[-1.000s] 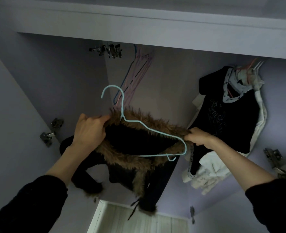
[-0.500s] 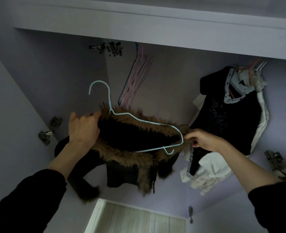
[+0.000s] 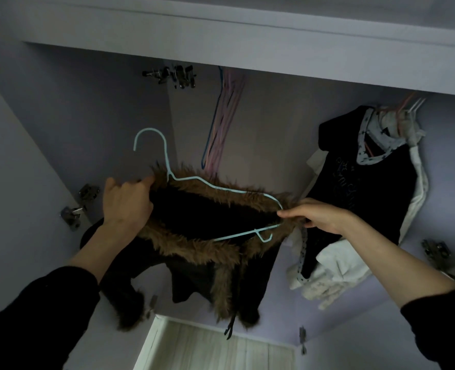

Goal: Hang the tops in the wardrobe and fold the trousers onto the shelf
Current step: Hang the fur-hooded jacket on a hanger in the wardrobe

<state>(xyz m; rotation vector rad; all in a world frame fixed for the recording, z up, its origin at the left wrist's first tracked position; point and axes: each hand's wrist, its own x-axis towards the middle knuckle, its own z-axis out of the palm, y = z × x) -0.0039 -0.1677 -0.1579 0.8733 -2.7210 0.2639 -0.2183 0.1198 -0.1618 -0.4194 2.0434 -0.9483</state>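
Holding a fur-trimmed black top [image 3: 194,217] up inside the wardrobe [image 3: 47,116] on a blue wire hanger [image 3: 221,188] — left hand [image 3: 126,204] and right hand [image 3: 320,216] fingers clamped on the collar ends. Soft, bulky, probably heavy-ish for thin wire — best gripped near the hook.

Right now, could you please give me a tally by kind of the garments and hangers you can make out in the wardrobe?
Fur-trimmed dark jacket, held by left hand and right hand: 1
Light blue hanger in the jacket: 1
Bunches of empty hangers (single hangers too tangled to count): 1
Hung dark top: 1
Hung white garments, at least: 1
Total: 5
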